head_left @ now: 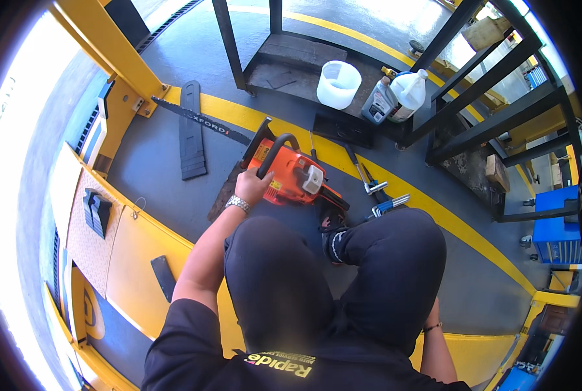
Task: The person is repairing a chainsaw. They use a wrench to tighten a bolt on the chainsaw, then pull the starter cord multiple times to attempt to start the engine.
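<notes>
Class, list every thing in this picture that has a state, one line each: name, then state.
chainsaw: lying on the floor, bar pointing away to the left
left hand: gripping the chainsaw's black front handle
right hand: out of view behind the knee
bar cover: off, flat on the floor beside the bar
white bucket: upright, open
white jug: upright, capped
grey bottle: upright

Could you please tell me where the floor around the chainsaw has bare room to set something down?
Bare grey floor lies left of the orange chainsaw, below the black bar cover. More lies right of the yellow floor stripe, beside the right knee. It is crowded around the hand tools and white plastic bucket.
</notes>
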The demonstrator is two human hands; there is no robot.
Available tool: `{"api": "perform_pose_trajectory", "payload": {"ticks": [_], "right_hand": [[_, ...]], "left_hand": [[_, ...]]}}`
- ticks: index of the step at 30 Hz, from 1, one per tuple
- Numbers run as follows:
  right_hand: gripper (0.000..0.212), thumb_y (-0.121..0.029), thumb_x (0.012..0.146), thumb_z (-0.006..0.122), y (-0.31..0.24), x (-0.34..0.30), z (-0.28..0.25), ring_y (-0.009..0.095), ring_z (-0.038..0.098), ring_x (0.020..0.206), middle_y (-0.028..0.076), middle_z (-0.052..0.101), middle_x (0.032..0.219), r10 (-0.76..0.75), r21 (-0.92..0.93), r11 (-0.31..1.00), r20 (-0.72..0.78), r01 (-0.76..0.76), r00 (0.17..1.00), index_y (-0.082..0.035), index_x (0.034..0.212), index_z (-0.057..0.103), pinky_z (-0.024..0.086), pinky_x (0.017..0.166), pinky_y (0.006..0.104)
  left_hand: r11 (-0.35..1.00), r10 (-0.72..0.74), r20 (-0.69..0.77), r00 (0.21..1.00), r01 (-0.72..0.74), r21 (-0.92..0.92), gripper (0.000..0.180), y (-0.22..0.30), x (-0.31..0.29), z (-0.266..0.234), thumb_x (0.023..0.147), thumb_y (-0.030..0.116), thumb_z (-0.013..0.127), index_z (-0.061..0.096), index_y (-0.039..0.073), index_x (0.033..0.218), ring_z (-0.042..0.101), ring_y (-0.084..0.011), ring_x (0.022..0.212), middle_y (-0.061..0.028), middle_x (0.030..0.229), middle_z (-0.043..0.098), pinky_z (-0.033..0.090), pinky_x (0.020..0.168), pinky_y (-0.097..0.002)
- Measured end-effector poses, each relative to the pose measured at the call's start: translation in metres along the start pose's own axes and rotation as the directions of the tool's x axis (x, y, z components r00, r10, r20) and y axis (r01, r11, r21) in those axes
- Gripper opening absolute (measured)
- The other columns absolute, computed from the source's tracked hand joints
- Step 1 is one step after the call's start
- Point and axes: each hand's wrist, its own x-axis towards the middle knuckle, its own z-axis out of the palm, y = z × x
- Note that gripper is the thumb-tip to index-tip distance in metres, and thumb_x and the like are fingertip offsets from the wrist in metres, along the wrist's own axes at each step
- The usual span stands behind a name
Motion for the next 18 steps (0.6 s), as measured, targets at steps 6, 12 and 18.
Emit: {"api": "perform_pose_trajectory", "payload": {"ticks": [6, 12, 18], "right_hand": [[0.026, -0.018, 0.103, 0.065, -0.013, -0.002, 0.006, 0.012, 0.065, 0.088, 0.006, 0.076, 0.096, 0.007, 0.316, 0.947, -0.214, 0.062, 0.977, 0.006, 0.113, 0.070, 0.055, 0.080, 0.0306], [0.033, -0.025, 0.098, 0.066, -0.044, 0.220, 0.047, 0.022, 0.071, 0.100, 0.012, 0.075, 0.111, 0.037, 0.650, 0.726, 0.285, -0.222, 0.958, -0.002, 0.121, 0.069, 0.054, 0.090, 0.0350], [0.051, -0.037, 0.106, 0.056, -0.118, 0.337, 0.197, 0.026, 0.058, 0.132, 0.015, 0.064, 0.140, -0.428, 0.520, 0.854, 0.689, 0.012, 0.585, -0.002, 0.142, 0.060, 0.044, 0.112, 0.0358]], "left_hand": [[0.995, 0.102, -0.085, 0.991, -0.102, 0.006, 0.047, -0.003, -0.002, 0.003, 0.089, 0.044, 0.080, 0.072, -0.002, 0.083, 0.071, -0.0404, 0.069, -0.0227, 0.071, 0.069, 0.055, 0.066, -0.0464], [0.985, -0.043, 0.023, 0.999, 0.047, -0.165, 0.043, -0.034, -0.015, 0.016, 0.093, 0.037, 0.080, 0.068, -0.003, 0.083, 0.059, -0.0226, 0.056, -0.0146, 0.064, 0.065, 0.048, 0.058, -0.0398], [0.992, -0.056, 0.126, 0.990, 0.070, -0.110, 0.037, -0.033, -0.017, 0.016, 0.096, 0.034, 0.077, 0.070, -0.003, 0.097, 0.055, -0.0147, 0.060, -0.0083, 0.069, 0.065, 0.047, 0.059, -0.0358]]}}
